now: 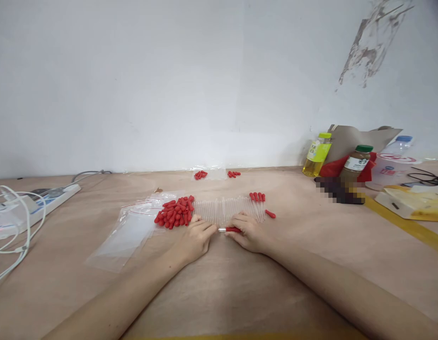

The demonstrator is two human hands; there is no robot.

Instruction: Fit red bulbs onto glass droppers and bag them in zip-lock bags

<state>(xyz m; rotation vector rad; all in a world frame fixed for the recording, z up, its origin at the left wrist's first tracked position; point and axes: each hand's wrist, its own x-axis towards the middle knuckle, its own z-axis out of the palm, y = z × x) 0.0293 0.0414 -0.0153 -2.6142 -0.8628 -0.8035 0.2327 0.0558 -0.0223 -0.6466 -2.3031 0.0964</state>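
Between my hands lies a glass dropper tube (222,229) with a red rubber bulb (233,229) at its right end. My left hand (198,238) is closed around the tube's left part, which the fingers hide. The bulb is pinched in my right hand (250,232). Just beyond, a row of clear glass dropper tubes (215,210) lies side by side. Several tubes at the row's right end carry red bulbs (257,197). A heap of loose red bulbs (174,212) sits left of the row, and a single red bulb (270,214) lies to its right.
Clear plastic bags (123,236) lie left of the heap. Small bagged groups of red bulbs (200,175) rest by the wall. At left is a power strip (56,203) with white cables (26,231). Bottles (316,156) and a plastic cup (389,172) stand at right.
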